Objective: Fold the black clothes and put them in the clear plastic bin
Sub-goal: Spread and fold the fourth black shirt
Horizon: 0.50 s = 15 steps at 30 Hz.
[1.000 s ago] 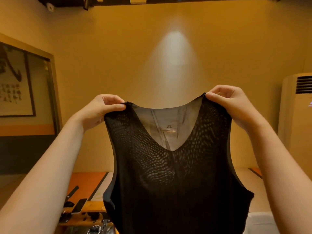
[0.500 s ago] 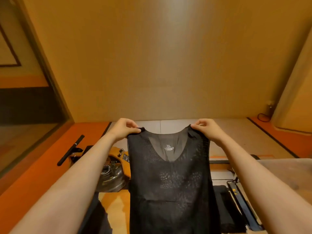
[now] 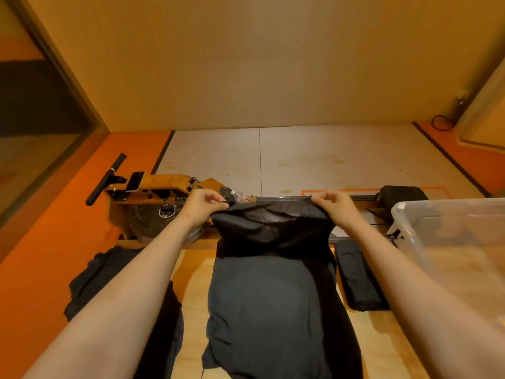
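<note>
A black sleeveless top (image 3: 273,283) lies stretched down the middle of a wooden surface (image 3: 191,296), its far end lifted. My left hand (image 3: 203,205) pinches the top's left shoulder and my right hand (image 3: 333,205) pinches the right shoulder, both held just above the surface. The clear plastic bin (image 3: 448,242) stands at the right, beside my right forearm. A folded black garment (image 3: 358,274) lies between the top and the bin. More loose black clothes (image 3: 109,283) lie crumpled at the left, partly hidden by my left forearm.
A wooden rowing machine (image 3: 164,203) with a black handle and a rail runs across just beyond my hands. A phone (image 3: 135,180) sits on its holder. Behind it are pale floor mats (image 3: 300,160), orange flooring (image 3: 54,242) and a plain wall.
Both hands have come down from head height with the top. Its lower part now lies flat on the wooden surface. The view has tilted downward.
</note>
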### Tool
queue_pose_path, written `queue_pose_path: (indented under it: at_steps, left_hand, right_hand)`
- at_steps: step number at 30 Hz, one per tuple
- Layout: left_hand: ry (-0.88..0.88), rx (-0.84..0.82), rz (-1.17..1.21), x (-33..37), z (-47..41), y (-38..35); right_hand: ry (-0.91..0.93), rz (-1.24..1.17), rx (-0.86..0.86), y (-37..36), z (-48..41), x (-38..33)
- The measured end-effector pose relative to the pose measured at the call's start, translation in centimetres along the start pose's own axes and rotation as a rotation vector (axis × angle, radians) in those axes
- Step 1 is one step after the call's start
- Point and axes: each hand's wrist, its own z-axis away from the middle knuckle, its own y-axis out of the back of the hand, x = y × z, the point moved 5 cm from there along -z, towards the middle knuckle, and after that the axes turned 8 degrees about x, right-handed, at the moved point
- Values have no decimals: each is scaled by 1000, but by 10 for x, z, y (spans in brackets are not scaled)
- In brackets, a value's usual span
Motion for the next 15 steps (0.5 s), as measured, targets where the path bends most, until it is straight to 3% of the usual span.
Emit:
queue_pose_path:
  at_steps: [5,11,15]
  left_hand:
    - [17,-93,24,-11,5,-4]
    - [-44,28,15,-7,7,9]
    - [-106,1,79,3,33,17]
  right_hand:
    - [43,21,-101,-4,4,3]
    - [26,-38,-106,1,6,-8]
    - [83,-53,-107,13,25,-17]
